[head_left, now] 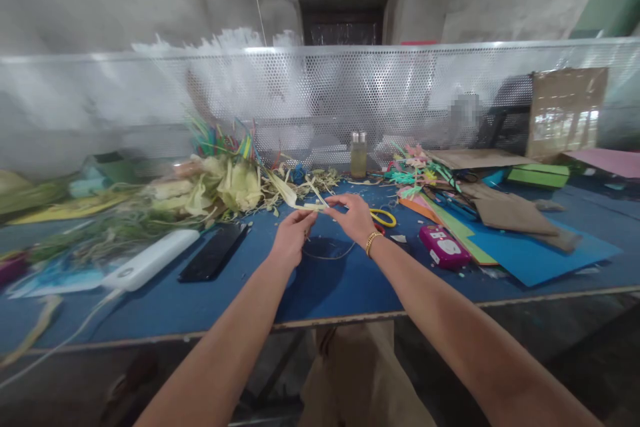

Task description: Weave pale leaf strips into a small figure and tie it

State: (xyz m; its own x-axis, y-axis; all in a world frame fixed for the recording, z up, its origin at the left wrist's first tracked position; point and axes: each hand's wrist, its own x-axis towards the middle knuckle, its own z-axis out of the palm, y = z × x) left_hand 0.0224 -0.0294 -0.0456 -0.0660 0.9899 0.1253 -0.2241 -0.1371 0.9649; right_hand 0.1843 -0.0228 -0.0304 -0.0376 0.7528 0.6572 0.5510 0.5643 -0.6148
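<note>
Between my two hands, over the middle of the blue table, is a pale corn husk strip (286,191). My left hand (294,235) pinches it from below, with thumb and fingertips together. My right hand (354,215), with a gold bracelet at the wrist, grips the strip's right end, its fingers bent. A thin pale piece sticks up near the right fingertips; its kind is unclear. Below the hands a thin wire (330,258) curves over the tabletop. Scissors with a yellow handle (384,217) lie just right of my right hand, their blades mostly hidden.
A heap of corn husks (240,183) lies to the left. Nearer are a black phone (214,253) and a white cabled device (153,260). On the right are a purple case (444,247), blue paper (540,253) and cardboard (515,213). A bottle (359,159) stands by the perforated metal screen (320,93).
</note>
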